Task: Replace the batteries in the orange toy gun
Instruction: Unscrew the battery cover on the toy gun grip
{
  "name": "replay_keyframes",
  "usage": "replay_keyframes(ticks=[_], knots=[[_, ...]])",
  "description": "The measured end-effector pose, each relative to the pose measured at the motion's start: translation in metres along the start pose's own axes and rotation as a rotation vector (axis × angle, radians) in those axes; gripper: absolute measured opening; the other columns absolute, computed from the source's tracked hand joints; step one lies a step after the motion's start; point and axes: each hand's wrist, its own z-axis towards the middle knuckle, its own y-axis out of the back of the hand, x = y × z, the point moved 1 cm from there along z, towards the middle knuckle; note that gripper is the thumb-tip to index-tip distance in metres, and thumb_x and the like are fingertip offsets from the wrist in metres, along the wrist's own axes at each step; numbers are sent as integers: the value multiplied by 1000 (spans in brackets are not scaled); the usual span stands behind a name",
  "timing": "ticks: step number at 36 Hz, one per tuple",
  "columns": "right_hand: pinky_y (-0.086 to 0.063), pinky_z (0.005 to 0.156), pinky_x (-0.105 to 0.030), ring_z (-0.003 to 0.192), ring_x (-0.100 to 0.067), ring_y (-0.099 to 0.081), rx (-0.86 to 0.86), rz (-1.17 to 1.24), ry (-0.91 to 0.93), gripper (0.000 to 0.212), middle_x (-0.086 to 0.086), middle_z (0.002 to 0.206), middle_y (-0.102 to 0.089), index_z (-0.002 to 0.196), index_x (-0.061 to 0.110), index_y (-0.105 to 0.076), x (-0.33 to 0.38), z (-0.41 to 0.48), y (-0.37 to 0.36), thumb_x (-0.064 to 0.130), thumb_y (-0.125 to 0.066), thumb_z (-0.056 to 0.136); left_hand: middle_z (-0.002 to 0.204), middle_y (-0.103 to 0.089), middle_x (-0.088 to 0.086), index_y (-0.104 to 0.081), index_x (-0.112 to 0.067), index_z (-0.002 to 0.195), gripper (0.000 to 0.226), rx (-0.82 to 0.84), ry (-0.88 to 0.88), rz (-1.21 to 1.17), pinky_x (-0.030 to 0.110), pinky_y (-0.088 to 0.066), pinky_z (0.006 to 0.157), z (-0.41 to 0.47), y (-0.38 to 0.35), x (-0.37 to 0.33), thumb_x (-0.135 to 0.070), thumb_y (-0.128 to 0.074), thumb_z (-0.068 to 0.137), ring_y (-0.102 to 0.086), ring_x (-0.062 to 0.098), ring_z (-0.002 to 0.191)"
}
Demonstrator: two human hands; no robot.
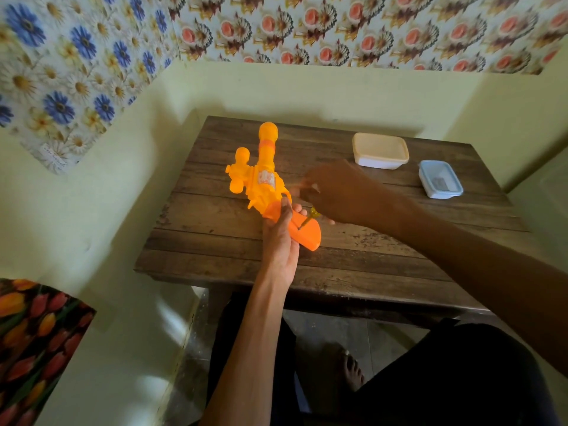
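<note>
While my left hand (280, 238) grips the gun (266, 179) by its handle over the desk's (368, 256) left edge, my right hand (335, 193) pinches a screwdriver (314, 213) set against that handle.

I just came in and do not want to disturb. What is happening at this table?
A person is working on the orange toy gun over the wooden table. The left hand holds the gun by its grip. The right hand holds a small screwdriver, and its tip is set against the grip, apparently at a screw. The grip looks closed, and no batteries are visible. A cream-lidded box and a blue-rimmed box stand further back, untouched.
</note>
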Motion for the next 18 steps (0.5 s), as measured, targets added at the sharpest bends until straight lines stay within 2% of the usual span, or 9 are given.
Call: replay_keyframes(ticks=[2,4,6,9,11,13,15,16,18], knots=[[-46,70,-28,90,-18,-63,-16,-4,3,23,-2,102,-68,102,13,-69,2,0,2,25,-51,94,73,-72,-13,-54,-21,115,16,-10,7,-8,22,-52,65,0,1,0,-18,-50,101,-68,-1,67],[-39,63,-20,87,-14,-60,-33,46,25,20,5,99,-67,108,20,-68,6,-3,5,24,-60,90,94,-72,-6,-53,-17,127,27,-26,5,3,22,-53,69,0,2,0,-20,-51,100,-69,1,78],[-32,58,-14,80,-7,-53,-26,113,40,24,16,84,-57,107,25,-68,8,-4,8,24,-69,83,110,-68,0,-50,-16,135,36,-43,14,21,26,-51,76,-2,2,-2,-20,-52,99,-67,5,88],[-41,67,-20,83,-6,-54,30,121,59,23,12,90,-61,101,27,-72,11,-5,9,16,-71,80,114,-68,4,-51,-16,135,36,-45,20,37,29,-51,79,-3,1,-2,-16,-51,100,-68,9,92],[-47,73,-26,89,-12,-60,26,125,25,14,5,96,-66,97,21,-72,12,-5,11,26,-68,85,122,-67,6,-50,-16,138,38,-24,9,38,34,-54,85,-2,1,0,-18,-52,100,-67,16,103],[-48,72,-31,89,-18,-62,-3,75,-43,24,2,90,-65,89,16,-69,11,-3,7,38,-59,91,103,-72,1,-53,-16,131,31,-10,-4,30,38,-52,89,-2,1,-2,-17,-51,100,-70,12,92],[-46,64,-32,83,-23,-64,-32,-3,-111,29,4,75,-57,70,19,-58,8,0,2,34,-51,94,85,-69,-4,-54,-19,123,23,4,-7,-4,33,-52,81,-3,-1,-2,-17,-51,100,-69,4,73],[-46,62,-31,81,-23,-64,-51,-17,-120,27,4,74,-57,69,19,-56,6,1,1,31,-51,93,82,-68,-5,-53,-19,122,22,5,-4,-12,31,-51,76,-3,-2,-3,-18,-52,100,-68,2,68],[-48,62,-27,79,-19,-62,-67,2,-102,17,1,87,-64,84,16,-66,4,2,0,27,-55,90,85,-68,-4,-53,-19,123,23,-9,4,-11,30,-51,74,-3,0,-2,-20,-52,100,-68,2,67]])
